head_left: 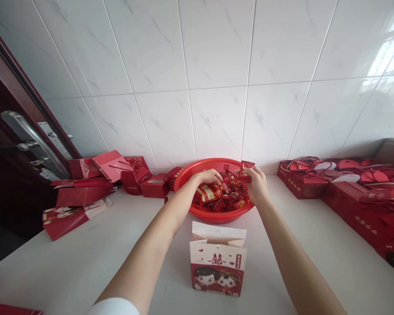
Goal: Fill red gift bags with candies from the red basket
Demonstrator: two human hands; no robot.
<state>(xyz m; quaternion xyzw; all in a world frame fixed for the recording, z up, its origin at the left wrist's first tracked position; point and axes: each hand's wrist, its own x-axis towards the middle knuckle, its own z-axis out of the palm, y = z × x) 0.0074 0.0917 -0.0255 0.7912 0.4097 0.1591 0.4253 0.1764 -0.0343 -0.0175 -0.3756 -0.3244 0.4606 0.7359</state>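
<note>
A round red plastic basket point(221, 215) stands against the wall, filled with red-wrapped candies point(228, 189). My left hand point(211, 176) reaches over its left part with curled fingers at the candies; whether they grip one is hard to make out. At the basket's right rim, my right hand point(256, 183) pinches a red candy packet point(247, 166) between thumb and fingers. Nearer to me, between my forearms, an upright red and white paper box point(217, 267) with two cartoon faces has its top flaps open.
Red boxes point(154, 186) and folded cartons point(82, 192) lie at the left, near a dark door point(13, 131) with a metal handle. Several red boxes with string handles point(302, 179) line the right side. A tiled wall point(216, 122) rises behind the white table point(124, 245).
</note>
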